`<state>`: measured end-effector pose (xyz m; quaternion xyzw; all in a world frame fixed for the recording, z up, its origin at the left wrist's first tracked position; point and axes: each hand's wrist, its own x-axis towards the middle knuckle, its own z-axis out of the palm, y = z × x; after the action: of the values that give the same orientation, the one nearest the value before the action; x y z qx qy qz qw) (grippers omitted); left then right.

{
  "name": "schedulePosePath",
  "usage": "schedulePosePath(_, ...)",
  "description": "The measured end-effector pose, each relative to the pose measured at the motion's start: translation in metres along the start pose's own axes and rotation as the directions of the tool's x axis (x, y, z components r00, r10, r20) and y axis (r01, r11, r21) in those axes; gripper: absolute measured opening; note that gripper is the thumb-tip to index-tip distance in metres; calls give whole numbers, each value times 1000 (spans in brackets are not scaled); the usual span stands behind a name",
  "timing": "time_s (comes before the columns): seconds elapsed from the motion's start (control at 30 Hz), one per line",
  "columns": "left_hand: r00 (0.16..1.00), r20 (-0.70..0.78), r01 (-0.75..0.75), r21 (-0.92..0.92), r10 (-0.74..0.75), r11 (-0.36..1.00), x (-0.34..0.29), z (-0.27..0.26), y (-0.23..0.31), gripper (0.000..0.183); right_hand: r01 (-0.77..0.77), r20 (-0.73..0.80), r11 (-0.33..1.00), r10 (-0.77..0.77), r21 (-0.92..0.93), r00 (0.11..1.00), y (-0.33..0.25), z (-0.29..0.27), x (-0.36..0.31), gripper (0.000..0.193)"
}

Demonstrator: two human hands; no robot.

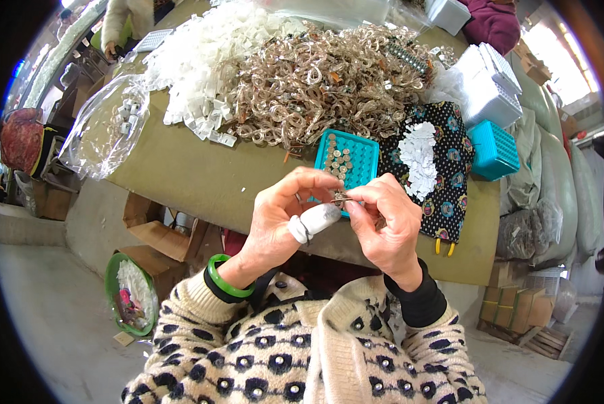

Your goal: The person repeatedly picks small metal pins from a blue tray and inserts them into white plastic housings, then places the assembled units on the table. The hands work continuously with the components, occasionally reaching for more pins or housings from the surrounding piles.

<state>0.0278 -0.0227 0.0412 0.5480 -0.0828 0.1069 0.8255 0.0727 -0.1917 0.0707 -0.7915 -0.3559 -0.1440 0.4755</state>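
Close together over the table's near edge, my left hand point(281, 209) and my right hand point(391, 219) pinch a small dark metal piece point(340, 198) between their fingertips. It is too small for me to tell its kind. A whitish cover with a dark band wraps one finger of my left hand, and a green bangle point(226, 277) circles that wrist. Just beyond the fingers lies a teal tray point(364, 151) with rows of pockets, several small round metallic pieces point(337, 160) sitting in it. My hands hide the tray's near part.
Behind the tray spreads a big heap of clear looped cords point(329, 74), beside a pile of white tags point(201, 74). Right of it, white paper pieces point(419, 158) lie on a dark patterned cloth point(453, 182). Stacked teal trays point(495, 149) stand farther right; a green basin point(117, 296) sits on the floor.
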Motion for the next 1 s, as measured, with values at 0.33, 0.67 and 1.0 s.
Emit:
schedulePosePath(0.33, 900, -44, 401, -303, -433, 865, -14, -14, 4, 20, 200, 22, 966, -199, -162, 980, 6, 16, -3, 34)
schedulePosePath(0.67, 889, -109, 433, -115, -445, 894, -18, -17, 10, 19, 14, -64, 1000, -15, -16, 998, 3, 33, -11, 24)
schedulePosePath(1.0, 880, -57, 432, -321, -472, 843, -20, -28, 5, 21, -101, 54, 969, 91, 225, 994, 7, 27, -9, 20)
